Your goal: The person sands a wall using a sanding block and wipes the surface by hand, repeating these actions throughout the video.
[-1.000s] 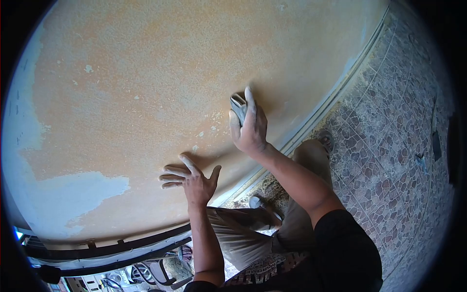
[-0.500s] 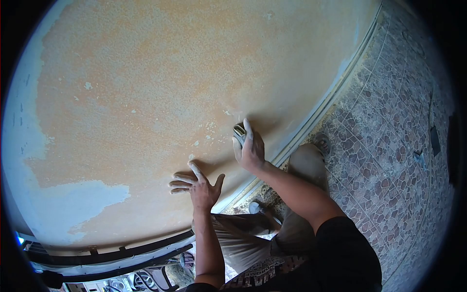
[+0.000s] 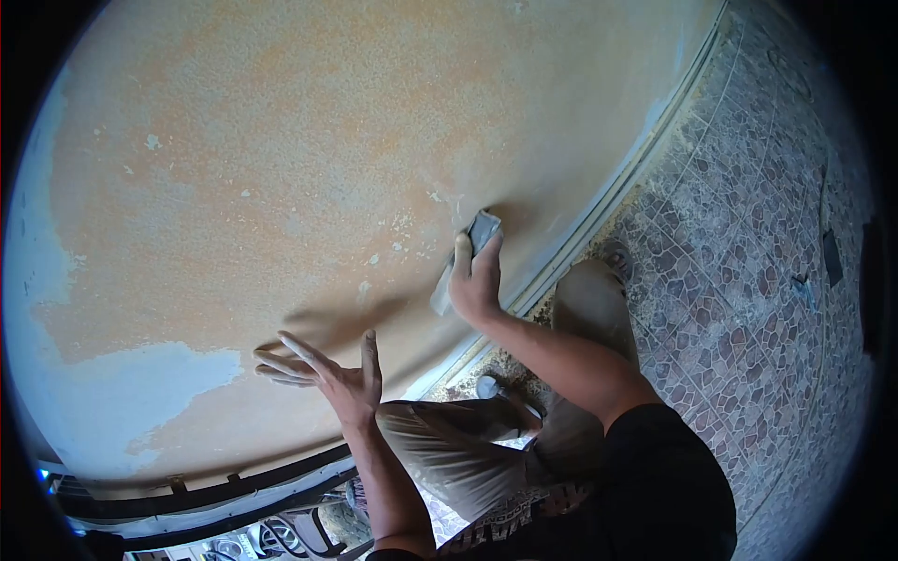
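A broad peach-orange wall (image 3: pixel 281 187) with worn, mottled paint fills most of the view, with a pale patch (image 3: pixel 140 388) at its lower left. My right hand (image 3: pixel 477 280) grips a grey block (image 3: pixel 485 230) close to the wall's surface; a flat pale edge shows below the fingers. To the left, my left hand (image 3: pixel 332 374) is held by the wall with its fingers spread, nothing in it, and its shadow falls on the paint above. Whether its fingertips touch the wall is unclear.
A baseboard (image 3: pixel 608 220) runs along the wall's edge. Beyond it lies a dusty stone-patterned floor (image 3: pixel 739 262) with a dark flat piece (image 3: pixel 832 258). My legs and feet are beside the baseboard. Cables and assorted items (image 3: pixel 271 538) are at the lower left.
My left hand has moved left and slightly down. My right hand has tilted, turning the grey block so that more of its flat face shows. The view has shifted slightly.
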`<state>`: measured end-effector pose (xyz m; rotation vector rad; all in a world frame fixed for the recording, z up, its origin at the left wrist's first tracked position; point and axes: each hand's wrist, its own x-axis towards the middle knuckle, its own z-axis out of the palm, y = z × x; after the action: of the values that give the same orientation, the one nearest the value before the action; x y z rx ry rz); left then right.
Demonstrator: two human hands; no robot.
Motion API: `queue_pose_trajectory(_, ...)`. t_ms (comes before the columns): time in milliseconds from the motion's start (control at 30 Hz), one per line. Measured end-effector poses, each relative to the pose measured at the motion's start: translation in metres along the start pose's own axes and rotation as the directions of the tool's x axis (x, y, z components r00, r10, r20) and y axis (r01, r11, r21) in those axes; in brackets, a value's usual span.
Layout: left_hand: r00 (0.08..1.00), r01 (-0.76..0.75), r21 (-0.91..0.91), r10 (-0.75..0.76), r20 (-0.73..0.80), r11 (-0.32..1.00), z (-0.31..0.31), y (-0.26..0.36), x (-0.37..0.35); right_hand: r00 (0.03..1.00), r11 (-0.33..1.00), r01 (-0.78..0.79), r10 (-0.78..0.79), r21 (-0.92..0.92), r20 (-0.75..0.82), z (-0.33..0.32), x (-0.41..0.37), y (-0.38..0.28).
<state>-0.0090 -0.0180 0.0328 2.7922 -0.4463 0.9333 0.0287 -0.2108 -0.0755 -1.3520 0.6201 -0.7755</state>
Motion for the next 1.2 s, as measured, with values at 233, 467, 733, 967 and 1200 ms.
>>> queue_pose_trajectory(233, 0.984, -0.089, 0.316, 0.033, 0.176, 0.944, 0.031, -0.032, -0.007, 0.982, 0.99, 0.142, -0.139, 0.019, -0.132, -0.005, 0.034, 0.016)
queue_pose_trajectory(467, 0.982, -0.1, 0.275, 0.05, 0.184, 0.956, 0.023, -0.025, -0.005, 0.991, 0.998, 0.046, -0.041, 0.032, -0.131, -0.004, 0.043, 0.009)
queue_pose_trajectory(733, 0.982, -0.066, 0.262, 0.015, 0.191, 0.963, 0.03, -0.028, -0.006, 0.951, 0.971, 0.236, -0.227, 0.021, -0.21, 0.014, 0.018, 0.028)
queue_pose_trajectory(967, 0.953, -0.037, 0.4, -0.088, 0.288, 0.916, 0.027, -0.017, -0.006, 0.99, 0.996, 0.084, -0.082, 0.013, -0.119, 0.002, 0.001, 0.033)
queue_pose_trajectory(1200, 0.935, -0.038, 0.338, -0.085, 0.343, 0.941, 0.023, -0.018, -0.009, 0.966, 0.99, 0.102, -0.075, 0.1, -0.247, -0.017, 0.07, 0.006)
